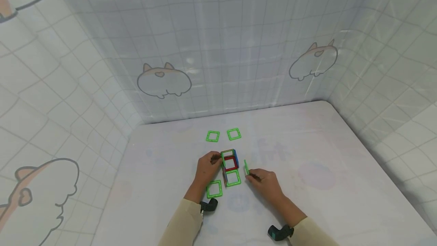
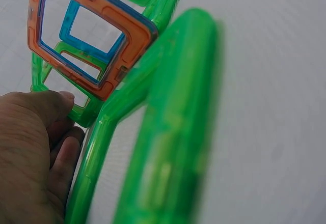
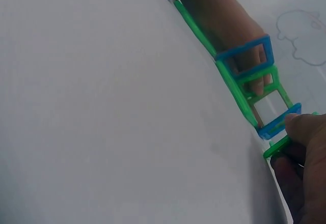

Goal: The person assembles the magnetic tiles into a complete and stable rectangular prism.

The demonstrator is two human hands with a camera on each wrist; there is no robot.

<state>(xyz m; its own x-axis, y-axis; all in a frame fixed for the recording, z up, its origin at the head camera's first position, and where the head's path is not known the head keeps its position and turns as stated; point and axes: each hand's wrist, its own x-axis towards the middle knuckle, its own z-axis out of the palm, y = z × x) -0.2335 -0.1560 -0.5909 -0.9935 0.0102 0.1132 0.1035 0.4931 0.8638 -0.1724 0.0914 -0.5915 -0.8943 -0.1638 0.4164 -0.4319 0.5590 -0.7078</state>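
Note:
Magnetic tiles in green, red, blue and orange form a small structure mid-table, with a red tile (image 1: 230,163) inside and a blue tile (image 1: 236,158) upright on its right. My left hand (image 1: 206,168) is at its left side; in the left wrist view the thumb and fingers pinch a green tile (image 2: 81,113) beside an upright orange tile (image 2: 114,66). My right hand (image 1: 268,184) pinches a loose green square tile (image 1: 246,167), held on edge just right of the structure. Part of the structure is hidden behind the left fingers. A flat green tile (image 1: 233,178) adjoins its near end.
Two green square tiles (image 1: 212,136) (image 1: 234,134) lie flat beyond the structure. Another green tile (image 1: 214,189) lies by my left wrist. The white table (image 1: 307,143) meets patterned curtain walls (image 1: 218,48) at the back and sides.

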